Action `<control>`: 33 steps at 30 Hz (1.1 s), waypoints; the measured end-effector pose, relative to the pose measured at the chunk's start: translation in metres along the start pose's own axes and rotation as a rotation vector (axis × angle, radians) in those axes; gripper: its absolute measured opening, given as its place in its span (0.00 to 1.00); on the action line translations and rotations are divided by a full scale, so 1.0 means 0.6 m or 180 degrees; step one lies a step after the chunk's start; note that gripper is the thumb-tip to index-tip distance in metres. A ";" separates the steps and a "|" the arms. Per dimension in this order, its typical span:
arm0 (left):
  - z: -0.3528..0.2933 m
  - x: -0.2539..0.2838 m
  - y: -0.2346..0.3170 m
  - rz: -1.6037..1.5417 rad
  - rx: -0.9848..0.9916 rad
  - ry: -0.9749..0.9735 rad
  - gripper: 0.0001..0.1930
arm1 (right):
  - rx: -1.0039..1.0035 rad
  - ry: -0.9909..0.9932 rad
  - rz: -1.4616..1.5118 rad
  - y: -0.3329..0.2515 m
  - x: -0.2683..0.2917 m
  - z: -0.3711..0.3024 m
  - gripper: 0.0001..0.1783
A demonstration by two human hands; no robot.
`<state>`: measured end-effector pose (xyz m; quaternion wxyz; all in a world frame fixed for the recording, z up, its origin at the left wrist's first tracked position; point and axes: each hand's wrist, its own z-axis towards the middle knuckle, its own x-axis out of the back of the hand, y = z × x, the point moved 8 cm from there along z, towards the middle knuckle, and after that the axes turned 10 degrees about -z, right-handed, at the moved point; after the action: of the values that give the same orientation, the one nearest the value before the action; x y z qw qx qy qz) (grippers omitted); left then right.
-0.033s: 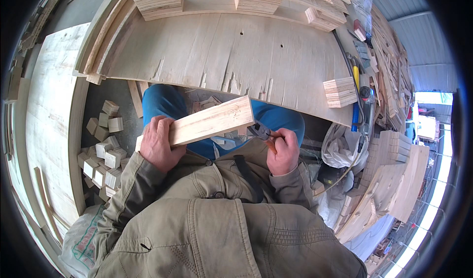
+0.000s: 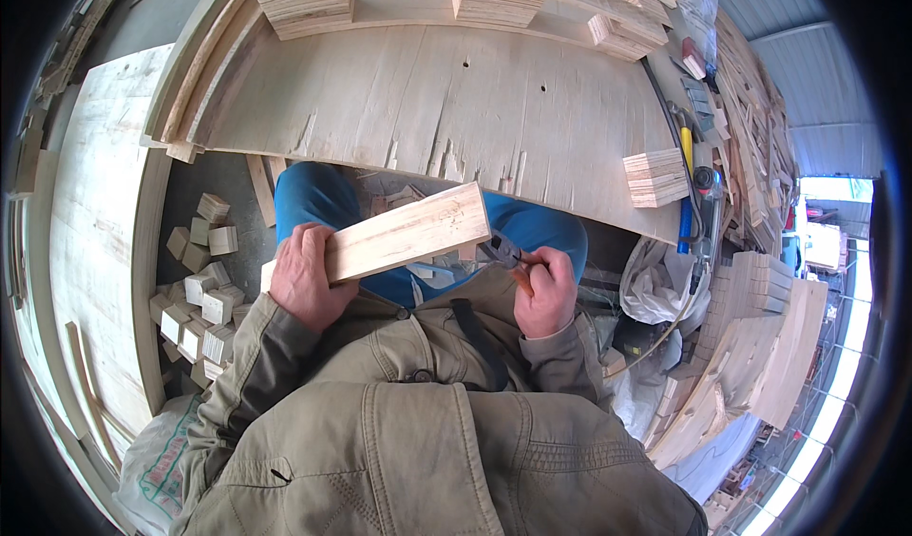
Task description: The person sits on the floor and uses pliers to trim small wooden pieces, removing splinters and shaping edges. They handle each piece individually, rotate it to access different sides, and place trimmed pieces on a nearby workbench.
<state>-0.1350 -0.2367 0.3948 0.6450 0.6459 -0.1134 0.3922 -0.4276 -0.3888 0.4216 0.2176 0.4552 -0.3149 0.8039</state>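
A pale wooden block (image 2: 404,234), long and squared, slants across my lap with its right end raised. My left hand (image 2: 312,275) is closed around its left part, thumb on the near side. In my right hand (image 2: 547,294) is a pair of pliers (image 2: 502,249) with orange handles and a dark metal head. Its jaws are at the block's right end, by the lower corner; whether they grip anything there cannot be made out. My blue-trousered knees are partly under the worktable's near edge.
The plywood worktable (image 2: 380,99) has a splintered near edge. Layered wood blocks (image 2: 655,179) sit at its right, beside a yellow-and-blue-handled tool (image 2: 685,146). Small wooden blocks (image 2: 204,308) lie heaped on the floor at left. White plastic bags (image 2: 655,284) and stacked boards (image 2: 760,365) are at right.
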 end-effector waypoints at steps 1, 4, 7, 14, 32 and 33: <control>0.000 -0.003 -0.005 0.0062 0.0118 -0.0104 0.28 | -0.0018 -0.0024 0.0015 0.001 -0.001 0.000 0.09; -0.003 -0.008 -0.013 0.0137 0.0393 -0.0391 0.25 | -0.0087 -0.0126 0.0092 0.004 -0.008 0.000 0.07; -0.004 -0.010 -0.019 0.0080 0.0627 -0.0596 0.22 | -0.0444 -0.0380 0.0508 0.016 -0.021 -0.010 0.07; 0.023 0.032 -0.069 -0.0876 0.1290 -0.0962 0.15 | -0.0946 -0.0582 0.1355 0.046 -0.032 -0.011 0.14; 0.018 -0.011 -0.083 -0.1678 0.1661 -0.2120 0.18 | -0.0533 -0.1043 0.1768 -0.008 -0.036 0.031 0.22; 0.018 -0.016 -0.087 -0.1708 0.1692 -0.2180 0.19 | -0.0457 -0.1012 0.1701 -0.008 -0.036 0.031 0.22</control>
<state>-0.1035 -0.2425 0.3515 0.4622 0.8856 -0.0448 -0.0061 -0.4027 -0.4000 0.4118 -0.0216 0.4598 -0.5092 0.7272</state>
